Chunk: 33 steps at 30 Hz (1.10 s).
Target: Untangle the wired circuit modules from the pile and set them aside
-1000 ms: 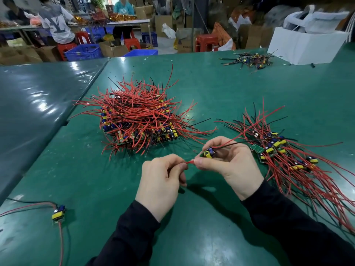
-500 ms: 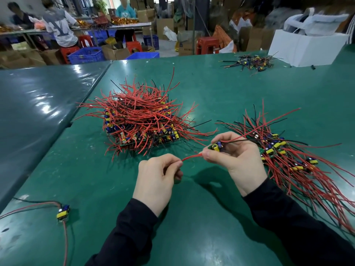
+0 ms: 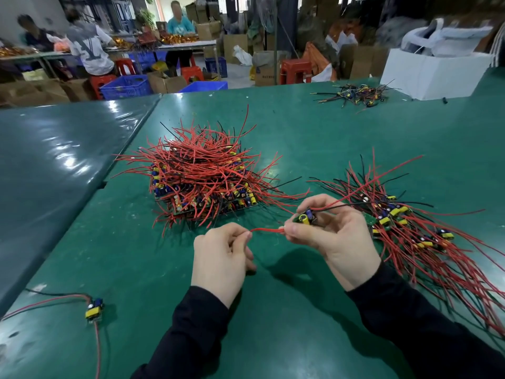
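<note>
A tangled pile (image 3: 202, 176) of red-wired circuit modules sits in the middle of the green table (image 3: 314, 132). To its right lies a spread-out bunch of separated modules (image 3: 410, 228) with their red and black wires fanned out. My right hand (image 3: 333, 236) holds one small module (image 3: 306, 216) with yellow and blue parts between thumb and fingers, just above the table. My left hand (image 3: 221, 255) pinches the end of that module's red wire (image 3: 266, 230), which runs between both hands. The module's other wires trail right over the separated bunch.
A single module (image 3: 94, 309) with red and black leads lies at the near left. A small heap of dark-wired modules (image 3: 358, 94) sits far right, beside a white box (image 3: 434, 75). A second table (image 3: 41, 165) adjoins on the left. People work at benches behind.
My hands have drawn apart, so more of the red wire shows between them. The right hand has lifted the module slightly up and to the right.
</note>
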Tool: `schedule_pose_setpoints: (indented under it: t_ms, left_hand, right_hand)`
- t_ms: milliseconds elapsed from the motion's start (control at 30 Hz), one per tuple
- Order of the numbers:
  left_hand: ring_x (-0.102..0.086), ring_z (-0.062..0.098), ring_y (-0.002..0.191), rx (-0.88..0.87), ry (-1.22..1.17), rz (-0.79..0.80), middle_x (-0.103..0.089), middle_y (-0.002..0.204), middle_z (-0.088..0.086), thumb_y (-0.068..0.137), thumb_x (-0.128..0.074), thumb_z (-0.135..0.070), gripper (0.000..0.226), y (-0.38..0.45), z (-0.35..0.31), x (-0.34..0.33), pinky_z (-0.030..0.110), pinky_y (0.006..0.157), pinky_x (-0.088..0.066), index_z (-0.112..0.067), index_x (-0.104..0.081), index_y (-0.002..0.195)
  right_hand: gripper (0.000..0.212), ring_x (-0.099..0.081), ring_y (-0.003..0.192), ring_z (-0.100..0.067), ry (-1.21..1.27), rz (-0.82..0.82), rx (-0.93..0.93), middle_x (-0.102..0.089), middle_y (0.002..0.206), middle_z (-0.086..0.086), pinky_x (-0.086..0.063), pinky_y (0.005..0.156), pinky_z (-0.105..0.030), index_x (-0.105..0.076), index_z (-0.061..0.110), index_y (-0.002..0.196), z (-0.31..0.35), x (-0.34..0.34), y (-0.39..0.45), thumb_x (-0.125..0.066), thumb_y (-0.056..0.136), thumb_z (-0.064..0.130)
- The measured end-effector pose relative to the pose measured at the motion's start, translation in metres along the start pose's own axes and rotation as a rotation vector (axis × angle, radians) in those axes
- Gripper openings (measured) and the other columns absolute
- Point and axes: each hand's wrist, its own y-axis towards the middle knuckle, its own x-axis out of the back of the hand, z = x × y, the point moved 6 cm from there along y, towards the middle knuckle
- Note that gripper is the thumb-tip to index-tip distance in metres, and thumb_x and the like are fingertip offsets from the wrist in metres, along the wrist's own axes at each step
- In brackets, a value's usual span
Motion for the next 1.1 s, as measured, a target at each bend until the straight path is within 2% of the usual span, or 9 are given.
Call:
schedule_pose_setpoints:
  t_ms: [200,333,467,567,633,733,833,967,1100]
  left_hand:
    - [-0.068,0.012,0.053,-0.009,-0.02,0.038,-0.067,0.065,0.01,0.091,-0.052,0.004,0.036,-0.001,0.0,0.004,0.028,0.055,-0.058,-0.023,-0.062,0.07]
    - [-0.064,0.017,0.046,-0.048,0.012,0.029,-0.063,0.059,0.008,0.09,-0.05,0.005,0.029,-0.001,-0.003,0.005,0.033,0.05,-0.057,-0.014,-0.061,0.071]
    - [-0.064,0.015,0.051,-0.001,0.046,0.001,-0.064,0.074,0.004,0.09,-0.041,0.005,0.028,-0.002,-0.002,0.005,0.037,0.057,-0.057,-0.014,-0.061,0.092]
    - [-0.066,0.02,0.067,-0.005,-0.009,0.051,-0.068,0.084,-0.003,0.077,-0.05,-0.012,0.027,-0.005,-0.009,0.004,0.038,0.068,-0.056,-0.022,-0.064,0.098]
    - [-0.066,0.017,0.067,-0.09,0.033,0.071,-0.07,0.073,-0.005,0.079,-0.059,-0.02,0.015,-0.008,-0.016,0.001,0.034,0.07,-0.054,-0.024,-0.069,0.088]
    - [-0.058,0.008,0.05,-0.199,0.175,0.033,-0.064,0.053,-0.007,0.091,-0.059,-0.013,0.022,-0.008,-0.016,0.0,0.029,0.063,-0.049,-0.018,-0.066,0.07]
    - [-0.055,0.008,0.042,-0.109,0.159,0.045,-0.061,0.046,-0.004,0.092,-0.055,-0.009,0.03,-0.004,-0.007,-0.001,0.025,0.056,-0.048,-0.017,-0.061,0.064]
    - [-0.066,0.021,0.047,0.09,-0.085,0.073,-0.06,0.046,0.003,0.095,-0.051,-0.007,0.026,-0.001,0.005,-0.001,0.021,0.044,-0.044,-0.01,-0.064,0.072]
    - [-0.064,0.024,0.043,0.184,-0.26,0.149,-0.058,0.045,0.005,0.096,-0.049,-0.006,0.025,-0.005,0.005,-0.007,0.016,0.035,-0.035,-0.002,-0.063,0.076]
  right_hand:
    - [0.028,-0.067,0.057,-0.018,0.144,-0.207,0.021,-0.064,0.064,-0.012,-0.055,0.058,-0.022,-0.059,0.011,0.075,0.012,0.03,0.013,-0.069,0.055,-0.005]
    - [0.028,-0.067,0.058,-0.016,0.12,-0.195,0.026,-0.066,0.059,-0.006,-0.055,0.058,-0.022,-0.057,0.01,0.077,0.015,0.03,0.014,-0.068,0.057,-0.005]
    - [0.029,-0.066,0.059,-0.016,0.056,-0.224,0.037,-0.066,0.06,-0.007,-0.056,0.059,-0.023,-0.057,0.009,0.077,0.012,0.034,0.014,-0.067,0.065,-0.015]
    - [0.029,-0.065,0.059,-0.017,0.019,-0.221,0.049,-0.064,0.06,-0.004,-0.055,0.058,-0.023,-0.058,0.01,0.075,0.013,0.037,0.015,-0.067,0.066,-0.015]
    - [0.029,-0.065,0.06,-0.017,-0.024,-0.204,0.053,-0.063,0.061,-0.004,-0.055,0.059,-0.024,-0.059,0.011,0.075,0.012,0.035,0.014,-0.069,0.066,-0.015]
    - [0.03,-0.066,0.06,-0.019,-0.064,-0.213,0.052,-0.064,0.063,-0.008,-0.056,0.059,-0.025,-0.06,0.012,0.074,0.011,0.036,0.014,-0.069,0.067,-0.016]
    - [0.03,-0.066,0.059,-0.022,-0.061,-0.168,0.042,-0.064,0.065,-0.013,-0.056,0.059,-0.026,-0.063,0.014,0.07,0.012,0.03,0.011,-0.075,0.06,-0.011]
    - [0.035,-0.063,0.054,-0.018,-0.062,0.089,0.068,-0.068,0.065,-0.012,-0.053,0.055,-0.023,-0.067,0.019,0.069,0.013,0.001,0.003,-0.077,0.054,-0.011]
    - [0.031,-0.063,0.053,-0.018,-0.039,0.144,0.063,-0.067,0.063,-0.011,-0.053,0.053,-0.023,-0.067,0.019,0.068,0.013,-0.003,-0.001,-0.071,0.058,-0.01]
